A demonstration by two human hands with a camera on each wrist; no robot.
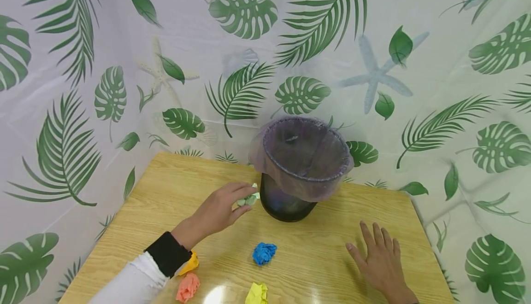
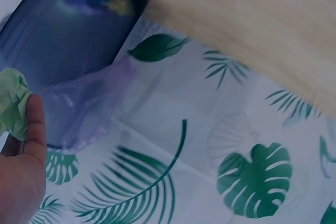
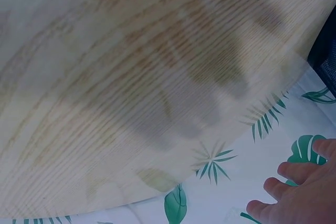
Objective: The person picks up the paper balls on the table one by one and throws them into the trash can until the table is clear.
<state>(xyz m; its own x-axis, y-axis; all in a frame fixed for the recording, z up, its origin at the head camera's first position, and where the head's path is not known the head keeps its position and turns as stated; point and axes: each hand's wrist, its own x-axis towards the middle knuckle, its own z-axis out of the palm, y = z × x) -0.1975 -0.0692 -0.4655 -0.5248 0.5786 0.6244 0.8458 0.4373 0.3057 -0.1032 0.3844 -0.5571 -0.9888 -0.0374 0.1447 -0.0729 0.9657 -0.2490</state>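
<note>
My left hand [image 1: 221, 207] pinches a crumpled light green paper ball [image 1: 249, 199] between thumb and fingers, just left of a black mesh wastebasket [image 1: 286, 202]. In the left wrist view the green paper [image 2: 13, 103] overlaps the basket [image 2: 63, 40], and coloured lumps show dimly through its mesh. A thin purple bag [image 1: 323, 189] lines the basket and folds over its rim. Fingers spread, my right hand [image 1: 379, 260] is held over the table's right side with nothing in it. Nearest to it in the right wrist view is the wood surface [image 3: 157, 77].
A blue paper ball [image 1: 264, 253] lies in front of the basket. Closer to me are a yellow paper ball [image 1: 257, 293], a coral one [image 1: 188, 287] and an orange one [image 1: 190, 263], partly behind the left wrist. Leaf-printed sheeting [image 1: 298, 64] surrounds the wooden table [image 1: 327, 258].
</note>
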